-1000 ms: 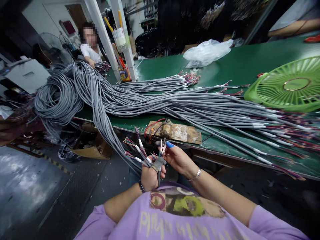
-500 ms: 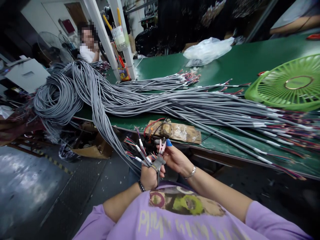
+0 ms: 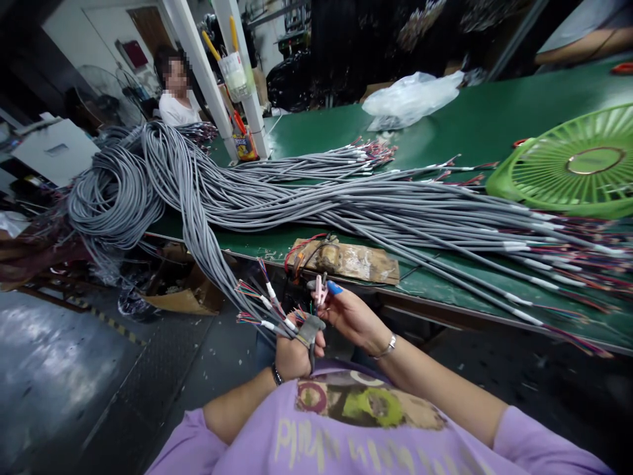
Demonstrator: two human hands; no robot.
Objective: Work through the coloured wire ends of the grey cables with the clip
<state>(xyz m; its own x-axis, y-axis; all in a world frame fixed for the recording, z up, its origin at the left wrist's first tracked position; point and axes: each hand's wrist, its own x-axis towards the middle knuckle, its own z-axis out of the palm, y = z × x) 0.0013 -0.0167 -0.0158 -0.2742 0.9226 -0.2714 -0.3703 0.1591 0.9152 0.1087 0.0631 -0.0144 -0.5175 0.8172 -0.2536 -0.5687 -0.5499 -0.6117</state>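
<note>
My left hand [image 3: 295,349] is closed around a bunch of grey cables [image 3: 257,310] whose stripped ends fan out to the upper left with coloured wires. A grey cover sits on its thumb. My right hand [image 3: 349,315], with a blue cover on one fingertip, pinches a small pink and white clip [image 3: 320,289] just above the left hand. The cables in my fist run up to a big heap of grey cables [image 3: 306,198] lying across the green table [image 3: 445,132].
A worn wooden block with red wires [image 3: 346,258] lies at the table's near edge. A green fan grille [image 3: 573,165] rests at right, a plastic bag [image 3: 410,99] farther back. Another person [image 3: 175,92] sits at far left behind coiled cables [image 3: 113,191]. A cardboard box [image 3: 182,290] stands under the table.
The fanned cable ends in my left hand have tilted lower and to the left. My right hand stays at the clip, barely shifted.
</note>
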